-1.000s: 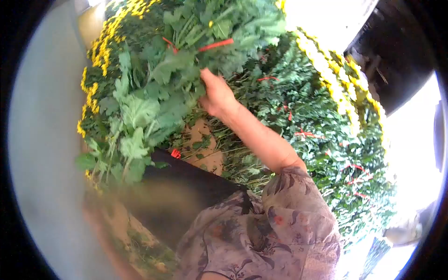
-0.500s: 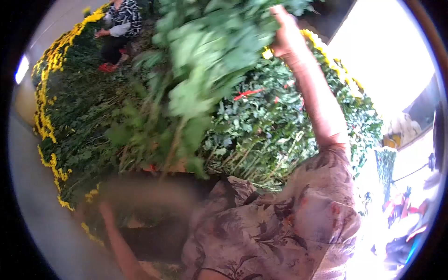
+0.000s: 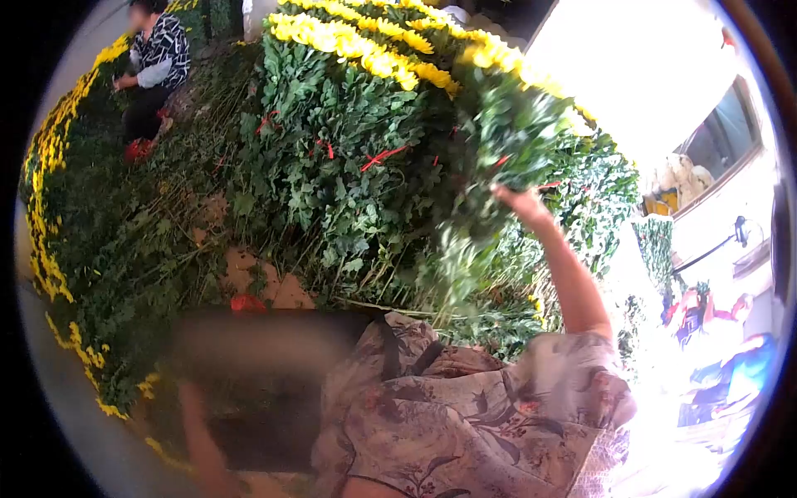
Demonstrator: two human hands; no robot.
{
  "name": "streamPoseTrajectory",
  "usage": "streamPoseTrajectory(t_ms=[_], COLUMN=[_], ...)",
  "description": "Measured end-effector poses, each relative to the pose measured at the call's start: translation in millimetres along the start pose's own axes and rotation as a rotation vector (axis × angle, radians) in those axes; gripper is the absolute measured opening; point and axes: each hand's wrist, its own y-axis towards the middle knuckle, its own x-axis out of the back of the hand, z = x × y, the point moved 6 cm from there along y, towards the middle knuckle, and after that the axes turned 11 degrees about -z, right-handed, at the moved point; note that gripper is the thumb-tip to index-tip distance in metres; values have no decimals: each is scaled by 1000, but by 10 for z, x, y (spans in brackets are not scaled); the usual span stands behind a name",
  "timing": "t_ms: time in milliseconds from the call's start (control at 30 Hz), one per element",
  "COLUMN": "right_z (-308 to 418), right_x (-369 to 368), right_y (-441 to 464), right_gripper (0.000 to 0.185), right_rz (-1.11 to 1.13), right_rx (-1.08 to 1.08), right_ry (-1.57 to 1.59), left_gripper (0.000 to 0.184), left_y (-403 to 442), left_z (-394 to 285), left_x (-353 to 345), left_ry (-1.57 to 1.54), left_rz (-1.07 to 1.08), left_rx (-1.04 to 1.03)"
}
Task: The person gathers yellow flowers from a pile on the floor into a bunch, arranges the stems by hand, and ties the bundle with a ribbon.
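Note:
My right hand is closed around a bunch of yellow chrysanthemums with green leaves. The bunch stands upright, flowers at the top, in front of a row of similar bunches tied with red ties. Its leaves are blurred by motion. My left hand is low on the left, close to cut stems and some yellow flowers. A blurred patch lies over its fingers, so what they do is hidden.
Another person sits at the upper left among the flowers. Loose leafy stems cover the left side, edged by yellow blooms. A red object lies near my knee. Several stacked things stand at the far right.
My right hand has come down with the chrysanthemum bunch, which has swung from across the upper middle to upright against the row. The view has shifted, showing more of the yellow flower heads.

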Motion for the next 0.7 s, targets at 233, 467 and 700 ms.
streamPoseTrajectory(t_ms=[233, 467, 700], right_z=[146, -305, -406], right_x=[-306, -872, -430], right_y=[-143, 560, -158], right_gripper=[50, 61, 60], right_rz=[-220, -283, 791], right_rx=[21, -136, -425], right_ry=[165, -455, -686], left_gripper=[28, 30, 47], left_y=[-202, -326, -751], left_z=[-246, 155, -314], left_x=[334, 107, 1240], left_ry=[-55, -321, -303], left_rz=[43, -202, 169], left_rx=[111, 93, 307])
